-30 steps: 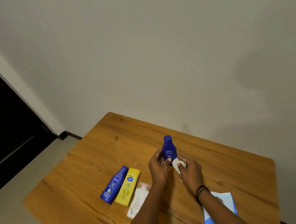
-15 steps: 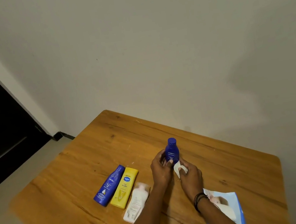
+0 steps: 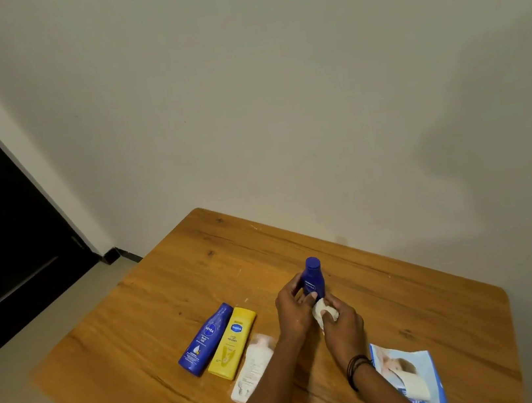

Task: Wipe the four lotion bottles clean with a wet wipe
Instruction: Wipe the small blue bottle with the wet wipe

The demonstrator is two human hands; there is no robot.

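Progress: partial. Your left hand (image 3: 293, 314) grips the small bottle (image 3: 313, 280), upright at mid-table (image 3: 173, 284); your right hand (image 3: 343, 326) clutches the wipe (image 3: 323, 313) against its base. The blue bottle (image 3: 206, 339), yellow bottle (image 3: 232, 342) and white bottle (image 3: 252, 363) lie left, apparently pending.

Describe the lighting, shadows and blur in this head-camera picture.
Head view: dim, warm light; a broad soft shadow lies on the wall at right; the white lotion bottle is washed out and blurred; the logo on the lying Nivea bottle is legible.
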